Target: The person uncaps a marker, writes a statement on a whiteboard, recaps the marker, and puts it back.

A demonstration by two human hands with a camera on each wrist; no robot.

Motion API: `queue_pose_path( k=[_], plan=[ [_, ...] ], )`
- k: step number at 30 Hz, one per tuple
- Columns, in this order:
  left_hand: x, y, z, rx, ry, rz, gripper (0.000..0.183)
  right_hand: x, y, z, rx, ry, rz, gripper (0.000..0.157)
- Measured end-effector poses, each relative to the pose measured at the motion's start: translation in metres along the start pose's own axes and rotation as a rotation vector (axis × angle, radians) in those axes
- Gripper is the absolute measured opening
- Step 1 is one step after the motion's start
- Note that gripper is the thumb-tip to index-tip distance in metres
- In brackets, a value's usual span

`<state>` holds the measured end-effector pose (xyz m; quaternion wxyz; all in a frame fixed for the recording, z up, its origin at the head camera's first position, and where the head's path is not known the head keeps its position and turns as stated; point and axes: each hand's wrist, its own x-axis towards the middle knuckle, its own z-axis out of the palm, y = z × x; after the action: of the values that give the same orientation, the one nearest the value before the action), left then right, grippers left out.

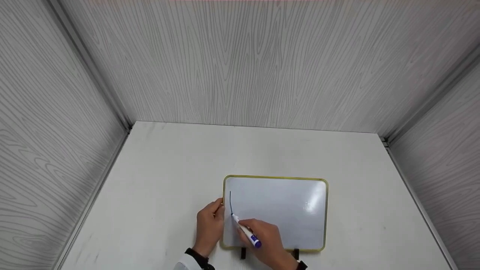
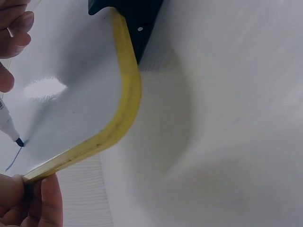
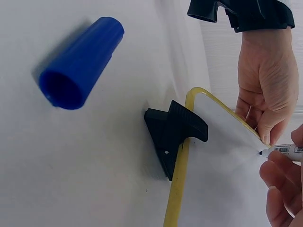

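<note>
A small whiteboard (image 1: 277, 210) with a yellow frame stands propped on the table. My left hand (image 1: 210, 225) pinches its left edge between thumb and fingers, and the left wrist view shows that grip at the yellow frame (image 2: 128, 90). In my right hand (image 1: 265, 240) is a white marker (image 1: 245, 232) with a blue-purple end, held like a pen. Its dark tip (image 2: 19, 142) touches the board near the left side. A thin blue line (image 1: 230, 202) runs upward from the tip, nearly vertical.
Black stand feet (image 3: 173, 137) hold the board's lower edge. A hollow blue marker cap (image 3: 80, 64) lies on the table in the right wrist view. Wood-grain panels (image 1: 240, 63) rise behind and on both sides of the white table (image 1: 168, 161).
</note>
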<state>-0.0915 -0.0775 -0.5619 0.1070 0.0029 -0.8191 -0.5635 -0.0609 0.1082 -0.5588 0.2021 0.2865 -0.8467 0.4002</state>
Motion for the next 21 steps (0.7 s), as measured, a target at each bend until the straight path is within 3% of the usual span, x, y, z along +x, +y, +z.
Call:
queue_pose_path(
  k=[10,16,21],
  plan=[
    [0.000,-0.001,0.000,-0.044,0.000,-0.002,0.029,0.013,0.004,-0.001,-0.017,0.077,-0.069,0.031],
    [0.000,0.000,-0.001,-0.038,-0.007,-0.018,0.029,0.014,0.005,0.000,-0.042,0.037,-0.017,0.027],
    [0.000,0.000,-0.002,-0.036,-0.009,-0.006,0.029,0.013,0.006,-0.002,-0.049,0.050,0.002,0.026]
  ],
)
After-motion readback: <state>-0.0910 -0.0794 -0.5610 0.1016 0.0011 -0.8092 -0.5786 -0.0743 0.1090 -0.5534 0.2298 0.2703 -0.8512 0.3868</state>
